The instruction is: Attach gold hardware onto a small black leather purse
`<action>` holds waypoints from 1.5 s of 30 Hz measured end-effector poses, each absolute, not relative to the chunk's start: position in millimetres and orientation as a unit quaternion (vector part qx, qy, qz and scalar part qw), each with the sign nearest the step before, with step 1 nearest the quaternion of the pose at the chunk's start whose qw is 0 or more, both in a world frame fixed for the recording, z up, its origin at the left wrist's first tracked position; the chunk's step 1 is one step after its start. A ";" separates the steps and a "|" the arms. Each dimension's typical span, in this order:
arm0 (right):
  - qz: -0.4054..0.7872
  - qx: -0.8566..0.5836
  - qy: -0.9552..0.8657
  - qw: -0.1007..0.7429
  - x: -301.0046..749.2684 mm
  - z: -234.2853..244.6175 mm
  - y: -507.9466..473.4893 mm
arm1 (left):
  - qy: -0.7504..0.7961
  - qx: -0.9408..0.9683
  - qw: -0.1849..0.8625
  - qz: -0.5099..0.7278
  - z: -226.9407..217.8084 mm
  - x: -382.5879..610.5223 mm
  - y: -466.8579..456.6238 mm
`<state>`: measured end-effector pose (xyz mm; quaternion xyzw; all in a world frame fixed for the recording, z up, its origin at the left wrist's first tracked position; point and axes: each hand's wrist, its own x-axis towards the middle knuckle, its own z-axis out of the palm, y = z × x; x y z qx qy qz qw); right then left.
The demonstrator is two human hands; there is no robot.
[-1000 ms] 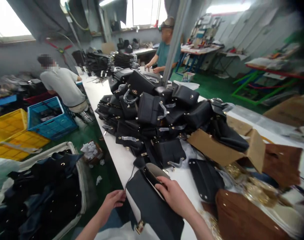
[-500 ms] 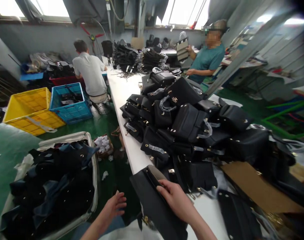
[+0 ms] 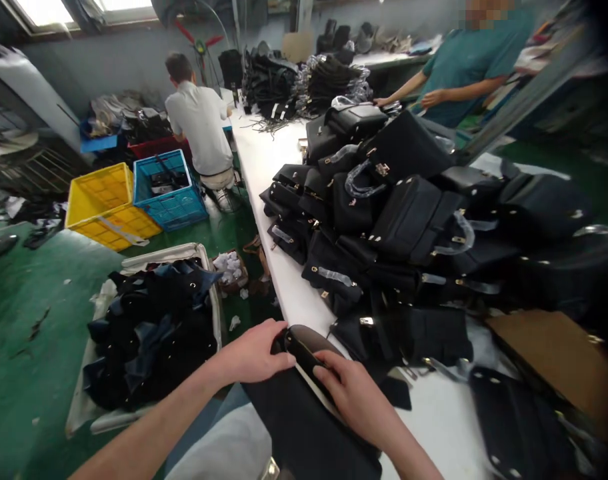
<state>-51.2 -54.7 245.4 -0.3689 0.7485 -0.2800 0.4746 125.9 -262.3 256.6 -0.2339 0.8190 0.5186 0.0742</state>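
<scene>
A black handbag lies tilted across my lap at the table's near edge, its opening facing up and showing a grey-brown lining. My left hand is closed over the bag's far corner, thumb on the near side and fingertips partly hidden behind it. Along the opening, my right hand pinches the rim between thumb and fingers. Gold-coloured metal hardware shows low on the bag. Just beyond my hands, a heap of black handbags with plastic-wrapped handles covers much of the white table.
A white-rimmed bin of black pieces stands on the floor at left. Behind it are a yellow crate and a blue crate. One person sits at the table's left; another stands across it. Brown cardboard lies at right.
My left hand has moved up and right from the air beside the bag and taken hold of its far corner. My right hand stays on the rim. The view has shifted left and down.
</scene>
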 end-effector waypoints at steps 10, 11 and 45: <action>-0.330 -0.367 0.680 0.542 -74.3 221.5 21.6 | 0.785 -0.283 0.159 0.528 231.7 100.0 -161.8; -0.328 -0.371 0.676 0.545 -74.9 218.9 30.0 | 0.797 -0.262 0.175 0.516 227.8 93.6 -152.7; -0.457 -0.171 0.594 0.640 -91.0 109.7 151.1 | 0.690 -0.051 0.323 0.646 151.6 20.8 -77.2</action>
